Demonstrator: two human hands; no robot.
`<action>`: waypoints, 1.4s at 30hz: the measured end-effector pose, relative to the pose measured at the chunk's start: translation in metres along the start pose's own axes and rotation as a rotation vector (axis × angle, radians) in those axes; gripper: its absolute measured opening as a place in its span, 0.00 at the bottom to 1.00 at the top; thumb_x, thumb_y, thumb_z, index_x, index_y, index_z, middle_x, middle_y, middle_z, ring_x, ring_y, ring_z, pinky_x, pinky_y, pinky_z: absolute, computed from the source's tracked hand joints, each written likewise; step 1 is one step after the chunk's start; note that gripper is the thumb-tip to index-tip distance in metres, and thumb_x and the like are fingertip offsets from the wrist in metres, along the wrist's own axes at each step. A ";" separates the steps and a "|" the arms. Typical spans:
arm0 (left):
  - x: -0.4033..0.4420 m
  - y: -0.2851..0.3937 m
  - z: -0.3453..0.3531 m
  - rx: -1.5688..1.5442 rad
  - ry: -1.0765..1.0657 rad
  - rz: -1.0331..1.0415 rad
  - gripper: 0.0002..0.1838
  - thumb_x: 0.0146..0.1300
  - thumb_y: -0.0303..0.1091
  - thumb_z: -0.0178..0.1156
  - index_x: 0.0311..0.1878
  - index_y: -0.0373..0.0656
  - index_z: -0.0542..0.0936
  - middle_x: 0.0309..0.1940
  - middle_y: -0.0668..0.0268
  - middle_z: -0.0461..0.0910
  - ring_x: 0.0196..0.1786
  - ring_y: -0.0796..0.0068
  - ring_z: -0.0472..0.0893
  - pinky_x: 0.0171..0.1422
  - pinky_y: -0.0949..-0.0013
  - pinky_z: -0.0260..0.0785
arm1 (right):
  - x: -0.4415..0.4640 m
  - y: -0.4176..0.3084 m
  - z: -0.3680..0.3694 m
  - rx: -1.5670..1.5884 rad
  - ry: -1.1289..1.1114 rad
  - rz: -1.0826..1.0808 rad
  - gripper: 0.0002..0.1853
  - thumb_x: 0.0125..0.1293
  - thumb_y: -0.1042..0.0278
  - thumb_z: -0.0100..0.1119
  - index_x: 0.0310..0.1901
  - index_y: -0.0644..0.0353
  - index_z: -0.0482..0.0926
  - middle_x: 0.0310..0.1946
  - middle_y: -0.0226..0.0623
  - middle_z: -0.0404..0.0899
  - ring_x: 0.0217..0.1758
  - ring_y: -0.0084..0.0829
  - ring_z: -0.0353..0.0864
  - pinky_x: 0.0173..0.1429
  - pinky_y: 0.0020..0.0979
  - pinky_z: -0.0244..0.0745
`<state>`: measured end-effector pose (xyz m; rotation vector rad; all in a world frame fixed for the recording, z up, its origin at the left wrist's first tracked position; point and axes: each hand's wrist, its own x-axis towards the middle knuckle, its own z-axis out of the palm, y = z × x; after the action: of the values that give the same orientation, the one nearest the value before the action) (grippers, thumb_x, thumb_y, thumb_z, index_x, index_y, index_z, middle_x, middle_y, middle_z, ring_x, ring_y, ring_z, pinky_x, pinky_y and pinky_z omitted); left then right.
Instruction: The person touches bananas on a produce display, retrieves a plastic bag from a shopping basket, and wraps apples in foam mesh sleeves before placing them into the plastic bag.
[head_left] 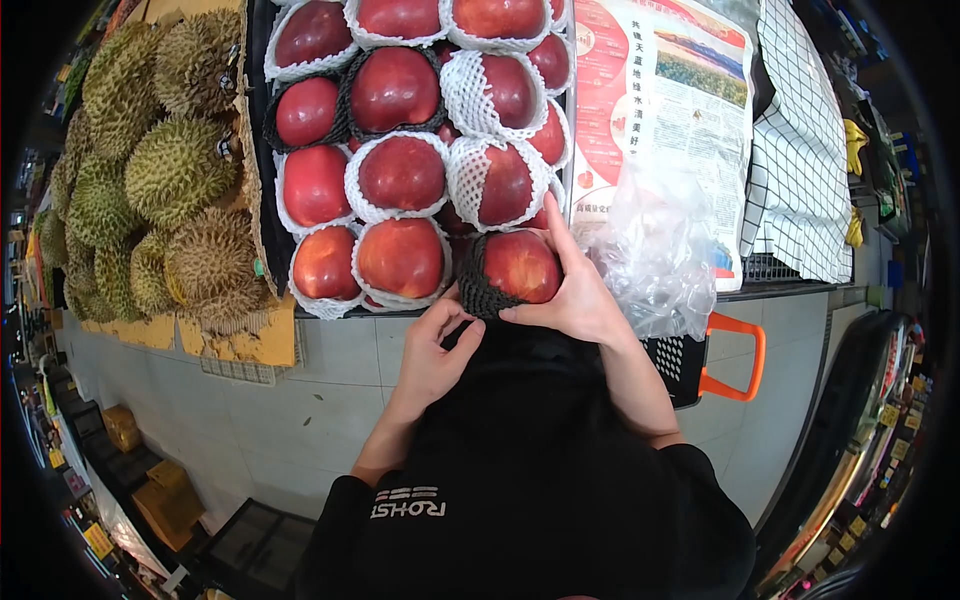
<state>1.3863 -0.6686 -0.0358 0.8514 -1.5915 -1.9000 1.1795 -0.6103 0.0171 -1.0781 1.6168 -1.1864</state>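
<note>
A red apple [525, 266], partly covered by a black foam net [484, 285], sits at the near right corner of a display of apples. My right hand [578, 298] grips this apple from the right, thumb across its near side and fingers along its far right side. At the net's lower left edge, the fingers of my left hand [437, 343] are closed in a pinch on the foam. Other large red apples in white foam nets [402, 258] stand in rows just beyond and to the left. One farther apple [395, 90] has a black net.
Spiky durians [180, 170] are piled on cardboard at the left. Right of the apples lie a printed newspaper [690, 130], clear plastic bags [655, 255] and a checked cloth [800, 150]. A black basket with an orange handle [735, 358] stands below the display's right side.
</note>
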 end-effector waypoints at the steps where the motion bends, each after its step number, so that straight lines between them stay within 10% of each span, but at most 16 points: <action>1: 0.001 0.000 0.001 -0.028 -0.007 0.015 0.06 0.63 0.19 0.60 0.39 0.36 0.73 0.46 0.67 0.75 0.49 0.82 0.76 0.55 0.73 0.70 | -0.002 0.000 -0.001 -0.044 0.000 -0.003 0.68 0.40 0.78 0.79 0.77 0.61 0.36 0.61 0.48 0.71 0.63 0.35 0.73 0.68 0.35 0.67; 5: -0.003 0.004 -0.001 0.081 -0.092 0.012 0.09 0.64 0.22 0.61 0.43 0.38 0.70 0.47 0.66 0.73 0.49 0.81 0.76 0.55 0.73 0.70 | -0.013 0.002 -0.008 -0.063 -0.003 -0.028 0.70 0.38 0.77 0.80 0.78 0.59 0.37 0.62 0.49 0.70 0.65 0.38 0.72 0.68 0.37 0.66; 7: -0.003 0.006 0.005 -0.359 -0.108 0.044 0.15 0.65 0.27 0.62 0.47 0.40 0.65 0.61 0.58 0.70 0.52 0.81 0.74 0.55 0.73 0.71 | -0.020 0.002 -0.013 -0.079 -0.002 -0.186 0.69 0.38 0.73 0.81 0.77 0.63 0.38 0.61 0.51 0.69 0.64 0.42 0.72 0.69 0.38 0.65; 10: 0.003 0.029 0.014 -0.605 -0.129 -0.127 0.45 0.57 0.54 0.68 0.69 0.39 0.59 0.67 0.59 0.64 0.67 0.71 0.68 0.67 0.65 0.65 | -0.026 -0.001 -0.017 -0.186 0.024 -0.488 0.65 0.36 0.69 0.82 0.74 0.67 0.47 0.60 0.54 0.68 0.63 0.51 0.71 0.70 0.46 0.64; 13: 0.014 0.026 0.026 -0.430 -0.133 0.012 0.56 0.53 0.59 0.71 0.74 0.35 0.54 0.67 0.58 0.65 0.69 0.67 0.67 0.72 0.62 0.60 | -0.030 -0.010 -0.015 -0.398 0.035 -0.737 0.48 0.39 0.66 0.79 0.64 0.65 0.64 0.61 0.53 0.67 0.63 0.55 0.70 0.69 0.58 0.62; 20: 0.027 0.042 0.050 -0.150 -0.205 0.079 0.60 0.47 0.57 0.76 0.73 0.30 0.55 0.67 0.54 0.65 0.71 0.64 0.65 0.75 0.60 0.56 | -0.055 -0.014 -0.043 -0.510 0.068 -0.625 0.51 0.38 0.66 0.79 0.68 0.64 0.62 0.64 0.55 0.65 0.65 0.57 0.69 0.70 0.52 0.64; 25: 0.042 0.058 0.076 -0.015 -0.373 0.214 0.38 0.65 0.38 0.64 0.72 0.30 0.59 0.61 0.48 0.73 0.59 0.60 0.79 0.61 0.65 0.71 | -0.083 -0.004 -0.085 -0.004 0.297 -0.399 0.60 0.36 0.70 0.78 0.73 0.69 0.53 0.63 0.52 0.69 0.67 0.46 0.70 0.70 0.41 0.65; 29: 0.067 0.066 0.113 0.328 -0.353 0.262 0.34 0.64 0.26 0.63 0.71 0.33 0.62 0.19 0.65 0.80 0.25 0.82 0.80 0.33 0.76 0.74 | -0.083 0.001 -0.136 0.516 0.675 -0.308 0.50 0.49 0.59 0.72 0.71 0.68 0.56 0.62 0.46 0.71 0.66 0.39 0.72 0.71 0.42 0.65; 31: 0.093 0.075 0.152 0.614 -0.474 0.307 0.36 0.63 0.35 0.65 0.71 0.33 0.63 0.19 0.61 0.79 0.24 0.70 0.80 0.32 0.69 0.72 | -0.090 0.012 -0.170 0.581 0.790 -0.260 0.41 0.57 0.53 0.65 0.69 0.63 0.61 0.63 0.44 0.71 0.67 0.39 0.71 0.72 0.44 0.64; 33: 0.105 0.065 0.162 0.947 -0.510 0.400 0.39 0.61 0.48 0.64 0.69 0.33 0.64 0.22 0.53 0.79 0.28 0.50 0.81 0.33 0.54 0.71 | -0.074 0.020 -0.180 0.684 0.698 -0.228 0.37 0.60 0.53 0.62 0.67 0.63 0.64 0.64 0.43 0.70 0.68 0.39 0.70 0.73 0.45 0.63; 42: 0.093 0.059 0.173 0.730 -0.523 0.594 0.07 0.58 0.29 0.59 0.38 0.41 0.82 0.19 0.56 0.79 0.25 0.54 0.82 0.30 0.54 0.73 | -0.043 0.047 -0.192 0.874 0.085 -0.068 0.45 0.52 0.46 0.69 0.65 0.68 0.66 0.62 0.48 0.73 0.61 0.42 0.76 0.69 0.46 0.70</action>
<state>1.1951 -0.6321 0.0289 0.0529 -2.5664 -1.1491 1.0021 -0.5130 0.0160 -0.5121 0.9270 -1.7563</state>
